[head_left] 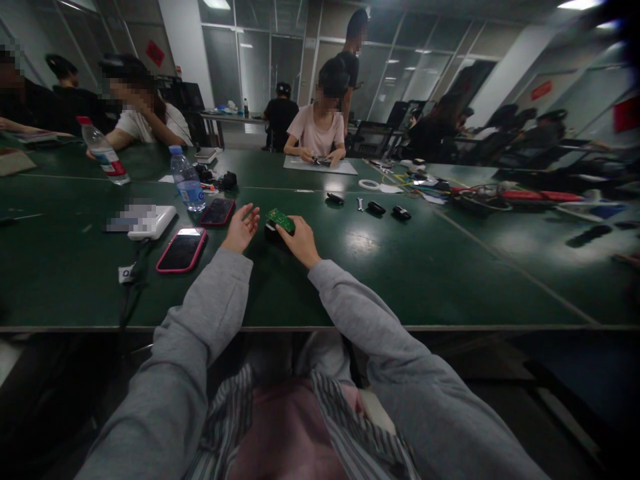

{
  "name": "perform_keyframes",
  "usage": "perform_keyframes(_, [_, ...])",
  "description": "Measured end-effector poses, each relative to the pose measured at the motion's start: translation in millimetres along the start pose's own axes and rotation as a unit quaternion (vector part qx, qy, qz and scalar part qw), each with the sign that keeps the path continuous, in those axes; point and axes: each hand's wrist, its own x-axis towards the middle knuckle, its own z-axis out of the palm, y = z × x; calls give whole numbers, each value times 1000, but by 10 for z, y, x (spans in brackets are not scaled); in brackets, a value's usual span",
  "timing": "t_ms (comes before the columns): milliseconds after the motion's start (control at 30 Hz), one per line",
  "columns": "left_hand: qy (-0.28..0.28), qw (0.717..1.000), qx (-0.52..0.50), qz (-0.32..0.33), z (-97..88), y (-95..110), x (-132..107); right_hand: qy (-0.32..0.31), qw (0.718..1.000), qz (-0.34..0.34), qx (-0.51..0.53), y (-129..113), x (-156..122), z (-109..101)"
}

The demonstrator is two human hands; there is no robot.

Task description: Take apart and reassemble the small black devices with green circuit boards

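Between my hands is a green circuit board (281, 219), with a dark piece (273, 231) beneath it whose kind I cannot make out. My right hand (301, 240) grips the board from its right side, thumb toward the near edge. Just left of the board, and apart from it, my left hand (243, 228) is raised with the palm turned inward and the fingers spread, nothing in them. Farther right on the green table (400, 280) lie several small black parts (376, 209) and a small wrench-like metal piece (360, 204).
At my left lie a pink-cased phone (182, 251), another phone (217, 211), a white box with a cable (153, 223) and a water bottle (187, 180). Cables and tools (450, 187) crowd the far right. Across the table a person (317, 130) works over a mat (295, 165).
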Motion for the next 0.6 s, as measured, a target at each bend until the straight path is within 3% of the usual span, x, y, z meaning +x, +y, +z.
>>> perform_keyframes(133, [-4,1000,10,3,-10,-5,-4,-13,1000,-1,4,174,-6,-211])
perform_keyframes(233, [-5,1000,15,-2,-20,-17,7,2,998,7,-62,535,-35,-627])
perform_keyframes(367, [-6,1000,18,-5,-26,-34,17,51,971,79,-218,1170,-153,-1512])
perform_keyframes(600, [-4,1000,19,-11,-53,-61,40,140,844,307,-417,2123,-478,-3196])
